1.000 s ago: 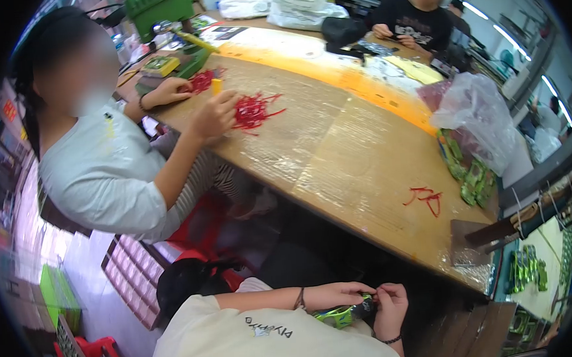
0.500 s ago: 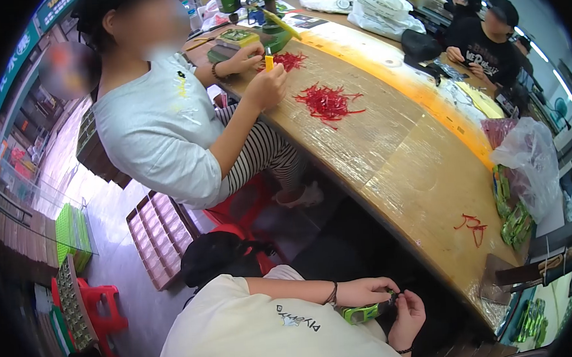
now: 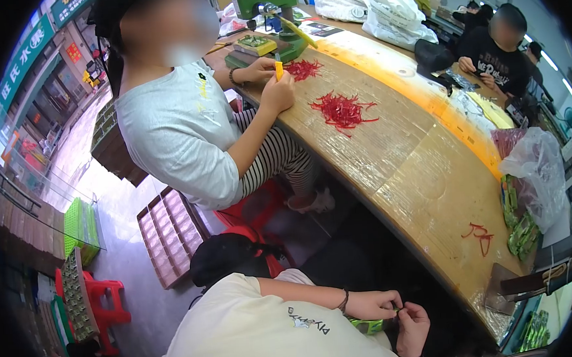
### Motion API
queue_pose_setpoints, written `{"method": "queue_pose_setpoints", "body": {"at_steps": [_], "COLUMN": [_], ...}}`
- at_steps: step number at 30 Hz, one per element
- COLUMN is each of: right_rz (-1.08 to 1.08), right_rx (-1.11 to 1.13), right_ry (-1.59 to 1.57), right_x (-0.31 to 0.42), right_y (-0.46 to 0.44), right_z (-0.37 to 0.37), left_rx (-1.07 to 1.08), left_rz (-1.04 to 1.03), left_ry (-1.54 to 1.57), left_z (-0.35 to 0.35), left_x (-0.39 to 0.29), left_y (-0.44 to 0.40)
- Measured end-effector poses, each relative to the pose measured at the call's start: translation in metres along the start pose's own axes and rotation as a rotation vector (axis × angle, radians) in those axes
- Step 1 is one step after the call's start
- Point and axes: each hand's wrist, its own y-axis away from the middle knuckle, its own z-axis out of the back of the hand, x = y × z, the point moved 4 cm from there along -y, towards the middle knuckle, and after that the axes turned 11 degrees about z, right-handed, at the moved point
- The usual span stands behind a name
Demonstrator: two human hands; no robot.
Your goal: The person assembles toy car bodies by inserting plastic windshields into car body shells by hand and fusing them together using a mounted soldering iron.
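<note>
My left hand (image 3: pixel 377 303) reaches in from the left, with a dark bracelet at its wrist. Its fingers are closed at the dark end of a green patterned item (image 3: pixel 366 325), whose exact kind I cannot make out. Facing it, my right hand (image 3: pixel 414 331) pinches at the same dark end, thumb and fingertips together. The fingertips of both hands nearly meet there, over my lap, in front of the table edge. My left hand and forearm cover much of the green item.
A wooden table (image 3: pixel 409 164) holds piles of red strips (image 3: pixel 344 111), a few red strips (image 3: pixel 478 237), green packs (image 3: pixel 522 236) and a plastic bag (image 3: pixel 534 170). A co-worker (image 3: pixel 178 133) sits left, holding a yellow-handled tool (image 3: pixel 279 70). A divided tray (image 3: pixel 172 238) lies on the floor.
The whole view has shifted slightly, so the surroundings sit farther right. Less of the green item shows now below my left hand. Both hands stay close together at its dark end.
</note>
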Motion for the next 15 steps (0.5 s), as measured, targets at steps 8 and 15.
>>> {"method": "queue_pose_setpoints", "body": {"at_steps": [8,15], "right_rz": [-0.143,-0.208], "right_rx": [0.155,0.217], "right_ry": [-0.085,-0.193], "right_x": [-0.004,-0.008], "right_y": [0.0,0.002], "right_z": [0.018,0.019], "left_rx": [0.093,0.071], "left_rz": [-0.078,-0.102], "left_ry": [-0.144,-0.179], "left_z": [-0.007,-0.01], "left_x": [-0.015,-0.025], "left_y": [0.008,0.016]}}
